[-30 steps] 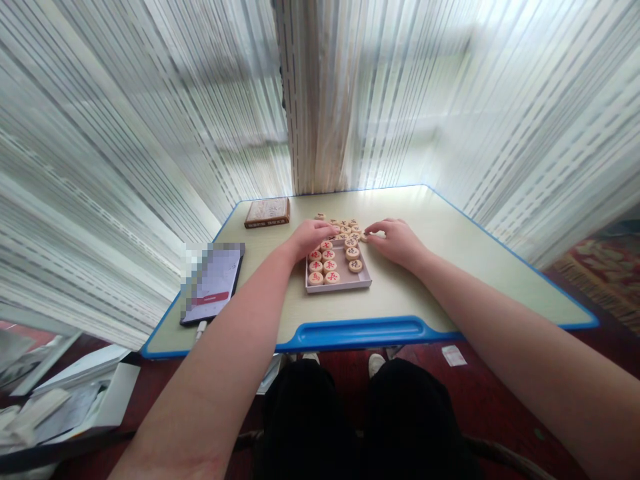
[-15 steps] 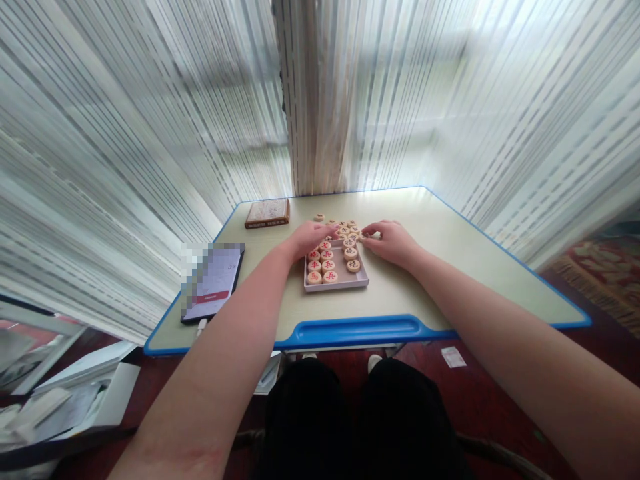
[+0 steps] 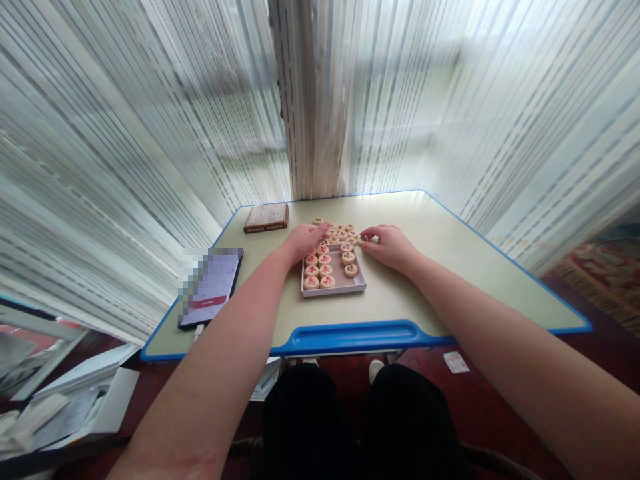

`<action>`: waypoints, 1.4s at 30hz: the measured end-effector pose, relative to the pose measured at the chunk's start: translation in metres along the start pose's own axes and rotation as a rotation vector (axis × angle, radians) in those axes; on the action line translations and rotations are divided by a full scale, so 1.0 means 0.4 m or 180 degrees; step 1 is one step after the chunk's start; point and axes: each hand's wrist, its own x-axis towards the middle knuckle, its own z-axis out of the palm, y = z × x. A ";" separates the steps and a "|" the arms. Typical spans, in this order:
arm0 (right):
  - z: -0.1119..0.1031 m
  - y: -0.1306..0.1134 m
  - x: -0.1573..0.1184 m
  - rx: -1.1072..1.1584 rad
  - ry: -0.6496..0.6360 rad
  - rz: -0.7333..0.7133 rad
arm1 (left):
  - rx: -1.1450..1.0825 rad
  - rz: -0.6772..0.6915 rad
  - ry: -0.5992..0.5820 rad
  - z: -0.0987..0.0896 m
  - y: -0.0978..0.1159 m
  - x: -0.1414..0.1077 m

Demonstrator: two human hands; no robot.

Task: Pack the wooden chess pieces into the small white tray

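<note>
An open shallow box (image 3: 334, 291) on the table holds round Chinese chess pieces: red-marked ones (image 3: 327, 283) in two columns at its left, dark-marked ones (image 3: 351, 270) in a column at its right. Beyond its far edge lie several loose dark-marked pieces (image 3: 342, 235). Over the box's far left corner, my left hand (image 3: 303, 243) reaches with fingers stretched out, their tips by the loose pieces. My right hand (image 3: 389, 247), right of the box, pinches a Chinese chess piece (image 3: 362, 240) between thumb and fingers.
A patterned box lid (image 3: 267, 217) lies at the back left. Along the left side is a phone or tablet (image 3: 215, 287) with a cable. The table (image 3: 480, 280) has a blue rim and a blue front trough (image 3: 355, 331). Striped curtains (image 3: 320, 133) hang behind.
The view has tilted slightly, so the table sits a little lower. My left fingers have shifted slightly back from the loose pieces. My right hand stays beside the box with its pinch.
</note>
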 end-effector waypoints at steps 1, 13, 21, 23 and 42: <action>-0.001 -0.001 -0.001 0.0007 -0.0019 0.0020 | -0.0004 -0.0024 0.0052 0.000 -0.003 0.002; -0.023 -0.021 -0.016 0.0280 0.0221 0.0015 | -0.0097 0.0489 0.0827 -0.006 0.031 -0.012; -0.008 -0.009 -0.009 0.0138 -0.0038 0.0021 | -0.0259 0.0352 -0.0256 0.004 0.012 -0.008; -0.004 -0.007 -0.007 0.0120 -0.0046 0.0026 | -0.0217 0.0255 -0.0300 0.003 0.010 -0.009; -0.005 -0.020 -0.009 -0.0219 -0.0197 -0.0146 | 0.0900 0.0944 -0.0337 0.014 0.055 -0.026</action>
